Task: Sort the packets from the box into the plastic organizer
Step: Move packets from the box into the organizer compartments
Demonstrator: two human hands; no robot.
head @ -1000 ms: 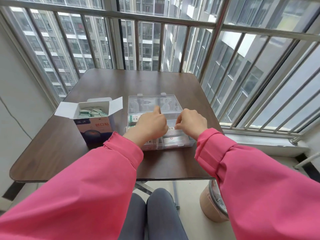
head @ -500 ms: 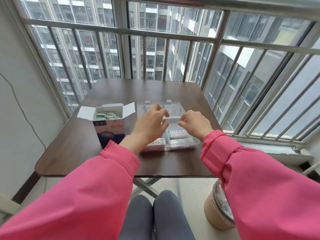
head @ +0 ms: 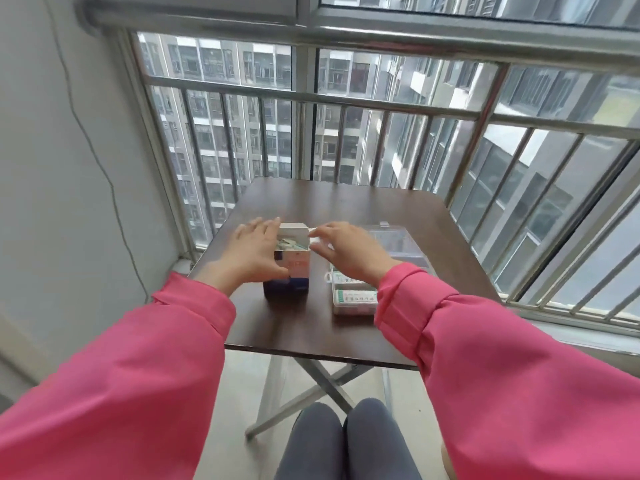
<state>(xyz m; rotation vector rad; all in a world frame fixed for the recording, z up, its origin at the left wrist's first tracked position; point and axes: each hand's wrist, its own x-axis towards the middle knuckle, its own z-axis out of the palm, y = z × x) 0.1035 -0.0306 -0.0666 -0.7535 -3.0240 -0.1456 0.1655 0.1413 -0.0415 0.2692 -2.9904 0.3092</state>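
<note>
Since the earlier frame both hands have left the plastic organizer (head: 367, 299) and gone to the box (head: 289, 263). The left hand (head: 251, 256) lies against the box's 9 o'clock side, fingers fairly straight, thumb across the near face: a light bracing grip, not clenched. The right hand (head: 346, 251) hovers at the box's 3 o'clock side with fingers spread and relaxed, fingertips at the white flap (head: 313, 233); whether it touches cannot be told. The box stands upright on the table (head: 332, 206), open-topped, packets (head: 289, 244) loose inside; the organizer sits just beside it at 3 o'clock, lid back, some packets filed. Judgement: packets are light, thin, flexible and probably slick; best pinched by an edge from above. The thin card box would crush or tip under pressure, so steady it low
</note>
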